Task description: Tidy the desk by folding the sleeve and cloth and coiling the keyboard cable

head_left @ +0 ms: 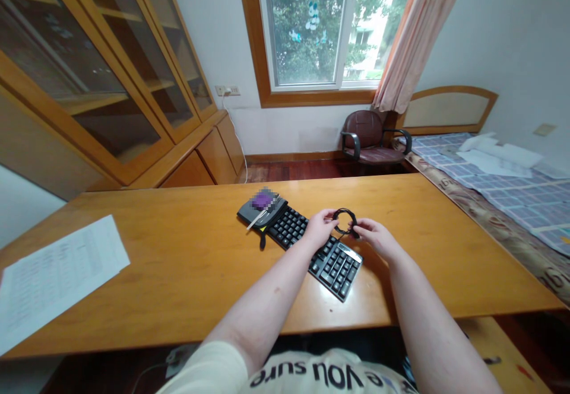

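A coiled black cable [345,210] is held up in a loop between my two hands, above the black keyboard [341,269]. My left hand [321,228] pinches the loop's left side, its fingers closed. On the right side, my right hand [373,235] grips the coil near its lower end. From the coil a strand runs down to the keyboard's back edge. The keyboard lies slantwise on the wooden desk, partly hidden by my left hand and forearm. A dark flat case [244,209] with a blurred purple patch and thin tools on it lies against the keyboard's left end.
Sheets of paper [66,275] lie on the desk [178,299] at left. A small black object [262,241] sits beside the case. Beyond the desk are a glass-door cabinet [133,56], a brown armchair [365,136], and a bed [499,186] at right.
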`<state>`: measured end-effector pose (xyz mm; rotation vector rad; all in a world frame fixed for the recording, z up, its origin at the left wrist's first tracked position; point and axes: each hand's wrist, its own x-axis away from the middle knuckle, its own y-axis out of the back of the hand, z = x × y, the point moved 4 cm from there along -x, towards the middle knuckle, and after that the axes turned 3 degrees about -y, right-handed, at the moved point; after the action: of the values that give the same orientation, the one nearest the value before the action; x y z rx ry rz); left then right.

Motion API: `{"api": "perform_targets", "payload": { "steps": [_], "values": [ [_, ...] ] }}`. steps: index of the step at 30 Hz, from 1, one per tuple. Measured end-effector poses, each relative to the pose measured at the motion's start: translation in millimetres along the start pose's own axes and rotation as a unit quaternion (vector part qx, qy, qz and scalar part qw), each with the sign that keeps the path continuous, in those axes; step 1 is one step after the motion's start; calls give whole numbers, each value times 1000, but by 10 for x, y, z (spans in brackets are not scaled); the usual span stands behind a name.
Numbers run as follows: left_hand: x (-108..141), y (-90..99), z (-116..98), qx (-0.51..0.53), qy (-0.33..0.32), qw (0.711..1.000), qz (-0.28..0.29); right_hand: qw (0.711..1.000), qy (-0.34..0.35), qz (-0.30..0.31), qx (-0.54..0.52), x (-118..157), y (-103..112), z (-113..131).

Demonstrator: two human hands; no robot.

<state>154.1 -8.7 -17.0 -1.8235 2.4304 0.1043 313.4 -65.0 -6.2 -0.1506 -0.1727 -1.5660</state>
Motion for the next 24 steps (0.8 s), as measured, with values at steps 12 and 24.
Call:
{"api": "perform_targets", "payload": {
  "steps": [12,24],
  "values": [
    [69,-17,-215,-26,-41,999,10,996,9,-60,-66,-47,-18,-82],
    [25,62,-217,-75,-77,994,21,992,78,-97,27,-21,-8,-38]
  ]
}}
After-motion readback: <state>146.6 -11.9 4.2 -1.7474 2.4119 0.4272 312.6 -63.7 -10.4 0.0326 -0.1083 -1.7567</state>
